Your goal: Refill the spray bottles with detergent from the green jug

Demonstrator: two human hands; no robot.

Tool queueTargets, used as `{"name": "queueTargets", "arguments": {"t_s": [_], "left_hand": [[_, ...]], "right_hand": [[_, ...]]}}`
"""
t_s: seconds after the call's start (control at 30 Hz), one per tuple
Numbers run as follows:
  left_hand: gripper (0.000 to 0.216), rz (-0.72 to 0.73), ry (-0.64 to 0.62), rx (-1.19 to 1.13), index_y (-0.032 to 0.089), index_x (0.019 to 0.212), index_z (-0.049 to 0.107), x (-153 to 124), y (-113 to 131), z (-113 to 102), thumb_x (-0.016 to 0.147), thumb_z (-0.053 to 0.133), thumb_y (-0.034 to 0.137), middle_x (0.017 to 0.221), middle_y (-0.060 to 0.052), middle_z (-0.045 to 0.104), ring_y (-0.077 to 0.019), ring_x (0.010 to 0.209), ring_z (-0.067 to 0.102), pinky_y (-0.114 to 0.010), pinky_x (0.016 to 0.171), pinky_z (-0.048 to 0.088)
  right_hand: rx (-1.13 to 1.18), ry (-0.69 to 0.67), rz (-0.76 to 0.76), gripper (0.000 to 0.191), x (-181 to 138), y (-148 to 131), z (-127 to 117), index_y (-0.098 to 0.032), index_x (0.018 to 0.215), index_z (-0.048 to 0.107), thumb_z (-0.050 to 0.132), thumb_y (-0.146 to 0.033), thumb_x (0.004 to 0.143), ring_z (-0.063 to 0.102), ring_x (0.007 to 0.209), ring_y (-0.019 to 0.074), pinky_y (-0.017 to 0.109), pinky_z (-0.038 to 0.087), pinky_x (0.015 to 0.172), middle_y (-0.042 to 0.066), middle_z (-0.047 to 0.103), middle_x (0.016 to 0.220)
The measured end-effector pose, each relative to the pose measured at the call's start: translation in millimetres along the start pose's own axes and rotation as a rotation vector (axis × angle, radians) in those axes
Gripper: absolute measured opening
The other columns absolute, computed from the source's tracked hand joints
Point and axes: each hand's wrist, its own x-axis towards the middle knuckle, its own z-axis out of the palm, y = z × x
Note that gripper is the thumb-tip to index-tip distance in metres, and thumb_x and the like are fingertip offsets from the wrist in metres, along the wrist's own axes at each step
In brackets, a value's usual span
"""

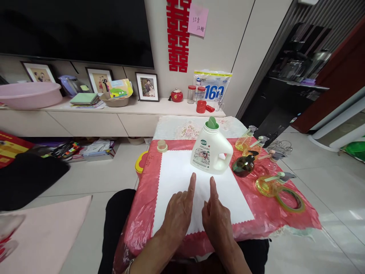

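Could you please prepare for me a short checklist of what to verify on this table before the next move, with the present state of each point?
1. Hands free: ok. The left hand and right hand point forward, with no object visible in them.
2. White jug upright: ok. It stands on the white sheet.
3. Jug covered: not ok. Its green spout is exposed; a pale cap sits apart, by the sheet's far left corner.
4. Amount inside the jug: cannot tell, the walls are opaque.
5. Dark pump bottle off the sheet: ok. It stands to the right, on the red cover.
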Motion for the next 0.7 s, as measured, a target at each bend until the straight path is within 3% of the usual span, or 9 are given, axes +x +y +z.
{"name": "queueTargets", "arguments": {"t_s": [0.27,0.53,0.7], "left_hand": [[0.090,-0.014,-0.021,-0.015,0.021,0.160,-0.020,0,10,-10,0.092,0.035,-0.004,0.075,0.002,0.063,-0.0155,0.064,0.056,-0.029,0.066,0.045],[0.103,-0.007,-0.015,0.035,0.018,0.148,-0.042,0,12,-6,0.086,0.036,-0.007,0.073,0.004,0.062,-0.0169,0.064,0.059,-0.030,0.067,0.048],[0.107,-0.043,-0.106,0.003,0.019,0.150,-0.040,0,12,-5,0.085,0.041,-0.007,0.078,0.002,0.065,-0.0171,0.069,0.062,-0.029,0.069,0.050]], "right_hand": [[0.022,-0.012,-0.046,0.070,2,-4,-15,-0.011,0.163,0.017,0.031,-0.012,0.095,0.047,0.044,0.0120,0.019,0.035,0.047,-0.005,0.048,0.058],[0.006,0.066,0.005,0.071,-7,1,3,-0.016,0.165,0.012,0.029,-0.016,0.097,0.047,0.044,0.0138,0.022,0.041,0.050,-0.003,0.050,0.061],[-0.055,0.037,-0.027,0.076,-3,-3,0,-0.018,0.166,0.002,0.027,-0.009,0.094,0.053,0.046,0.0152,0.021,0.039,0.047,-0.001,0.057,0.067]]}}
